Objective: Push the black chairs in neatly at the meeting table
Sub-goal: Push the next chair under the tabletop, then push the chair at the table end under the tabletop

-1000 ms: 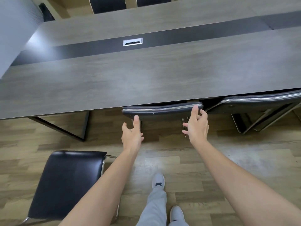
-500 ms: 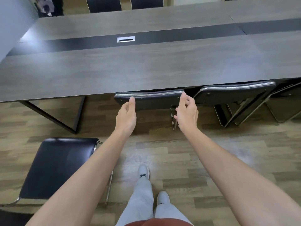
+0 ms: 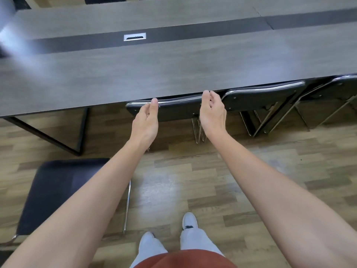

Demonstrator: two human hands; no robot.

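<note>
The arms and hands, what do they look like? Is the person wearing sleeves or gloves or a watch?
Both arms are bare all the way up as far as the picture shows, with no sleeves in sight. The left hand and the right hand wear no gloves. No watch, ring or bracelet shows on either wrist or on the fingers that can be seen.

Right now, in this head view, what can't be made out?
- Seat of the middle chair: hidden under the table.
- Whether the left hand and right hand touch its back: fingertips blurred.
- Pulled-out chair: partly covered by the left arm; its backrest is out of view.
- Far chairs: cut by the top edge.
</note>
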